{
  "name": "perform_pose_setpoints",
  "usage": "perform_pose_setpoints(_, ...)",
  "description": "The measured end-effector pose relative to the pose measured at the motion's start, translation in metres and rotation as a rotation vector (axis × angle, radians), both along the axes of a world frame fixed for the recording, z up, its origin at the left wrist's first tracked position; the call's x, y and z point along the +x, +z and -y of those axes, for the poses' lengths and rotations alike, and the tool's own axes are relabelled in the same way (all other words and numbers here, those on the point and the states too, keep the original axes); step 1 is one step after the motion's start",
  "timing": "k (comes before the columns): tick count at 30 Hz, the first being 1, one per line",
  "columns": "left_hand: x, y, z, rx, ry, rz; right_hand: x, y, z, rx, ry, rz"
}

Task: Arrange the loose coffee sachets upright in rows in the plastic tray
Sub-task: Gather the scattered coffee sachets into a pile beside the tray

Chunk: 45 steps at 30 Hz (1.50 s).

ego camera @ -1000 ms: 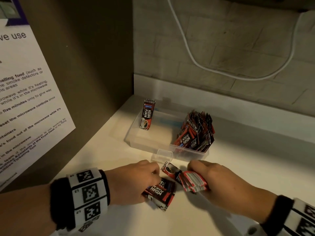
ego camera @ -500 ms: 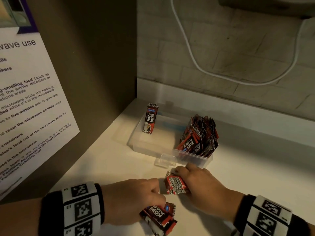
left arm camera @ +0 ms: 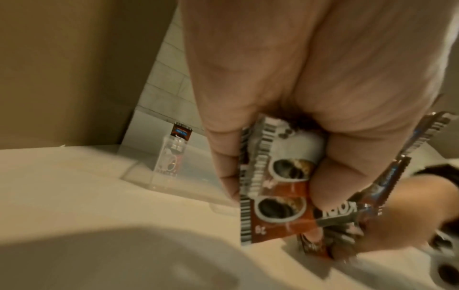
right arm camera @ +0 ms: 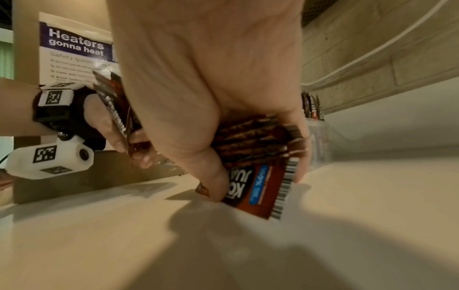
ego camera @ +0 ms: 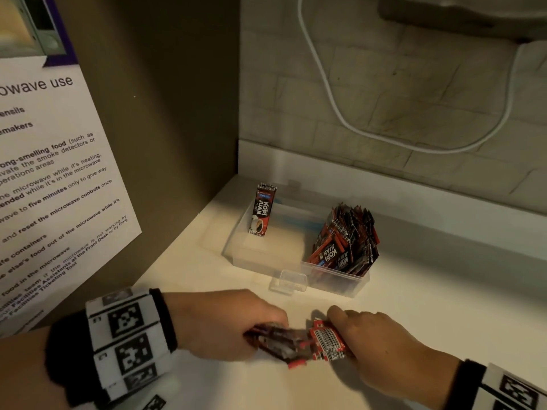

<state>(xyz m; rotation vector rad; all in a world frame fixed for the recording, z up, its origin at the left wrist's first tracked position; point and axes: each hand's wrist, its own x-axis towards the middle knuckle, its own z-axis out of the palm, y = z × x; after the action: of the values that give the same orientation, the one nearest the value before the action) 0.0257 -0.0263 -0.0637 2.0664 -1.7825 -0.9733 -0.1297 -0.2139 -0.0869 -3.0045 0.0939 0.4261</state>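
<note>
Red foil sachets (ego camera: 327,341) fill both hands: left hand (ego camera: 225,324) clutches some, right hand (ego camera: 373,335) pinches a stack. Slippery bundles could fan out and spill on the counter (ego camera: 414,291) before reaching the tray (ego camera: 236,255).

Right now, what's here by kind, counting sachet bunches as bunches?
Plastic tray: 1
Lone upright sachet: 1
Sachet bunches: 3 (tray bunch, left-hand bunch, right-hand bunch)
Hands: 2 (left hand, right hand)
Total: 7
</note>
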Motion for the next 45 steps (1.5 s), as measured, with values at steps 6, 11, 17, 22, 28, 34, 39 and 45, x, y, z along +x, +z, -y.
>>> perform_pose_setpoints(6,0.009,0.019,0.002,-0.087,0.264,-0.432,-0.001,0.009,0.012,0.190,-0.137,0.021)
perform_pose_setpoints(11,0.017,0.018,0.000,-0.168,0.495,-0.576,0.001,0.033,0.007,0.377,-0.159,0.178)
perform_pose_setpoints(17,0.009,0.019,0.004,-0.264,0.620,-0.734,0.011,0.056,-0.015,0.697,-0.104,0.435)
perform_pose_setpoints(22,0.003,0.016,0.006,-0.436,0.648,-0.907,0.035,0.056,-0.037,0.853,-0.276,0.448)
perform_pose_setpoints(28,0.001,0.011,0.010,-0.476,0.605,-1.175,0.067,0.044,-0.069,0.989,-0.225,0.561)
perform_pose_setpoints(34,-0.005,0.011,0.014,-0.500,0.724,-1.098,0.095,0.021,-0.084,0.808,-0.434,0.668)
perform_pose_setpoints(39,-0.010,0.021,0.024,-0.588,0.892,-1.088,0.083,0.031,-0.057,0.810,-0.255,0.455)
perform_pose_setpoints(45,0.034,0.033,0.070,-0.737,1.019,-0.805,0.074,0.063,-0.009,0.942,-0.481,1.022)
